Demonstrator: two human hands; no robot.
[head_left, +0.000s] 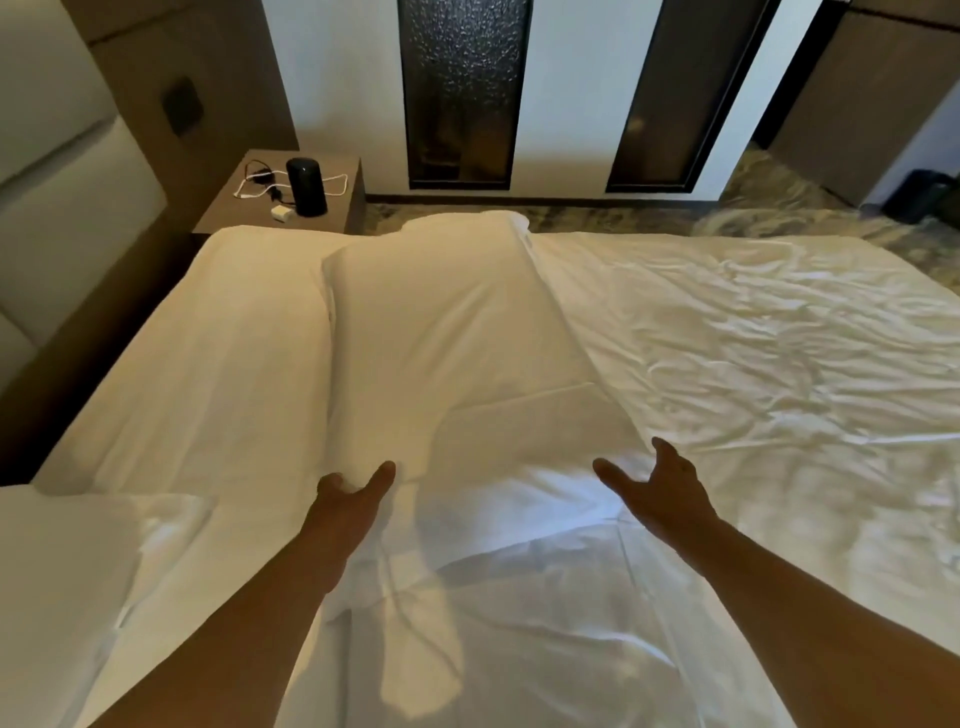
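Note:
A long white pillow (447, 332) lies across the white bed (753, 353), reaching from the far edge toward me. My left hand (350, 496) grips the pillow's near left corner, a fold of fabric bulging between thumb and fingers. My right hand (657, 491) is open just above the pillow's near right end, thumb up and fingers spread toward the left; I cannot tell whether it touches the fabric. A rumpled white sheet (519, 597) lies below both forearms.
A second pillow (67, 566) sits at the near left. The padded headboard (57, 218) runs along the left. On the nightstand (234, 208) stand a black cylinder (306, 187), cables and a white charger (281, 213). Patterned carpet (769, 202) lies beyond the bed.

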